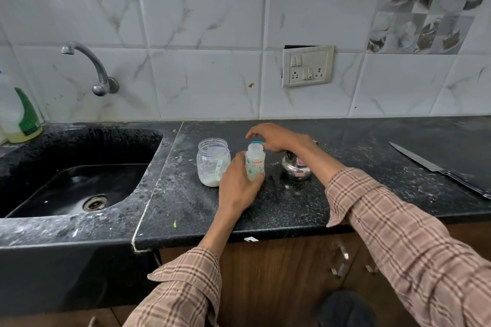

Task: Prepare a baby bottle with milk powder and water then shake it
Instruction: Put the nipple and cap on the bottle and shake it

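My left hand [236, 183] grips the baby bottle [255, 163] upright on the desk [292, 207], between the powder jar [213, 162] and the steel kettle [296, 167]. My right hand [276, 138] hovers half-curled at its teal rim [256, 143], holding nothing I can see. I should keep the bottle steady and seat the top squarely before shaking.

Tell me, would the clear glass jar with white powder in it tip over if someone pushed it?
Probably not easily: the clear glass jar looks wide and squat and stands flat on the black speckled countertop. It might slide rather than tip. It appears to be glass, so it could break if knocked into the black sink.
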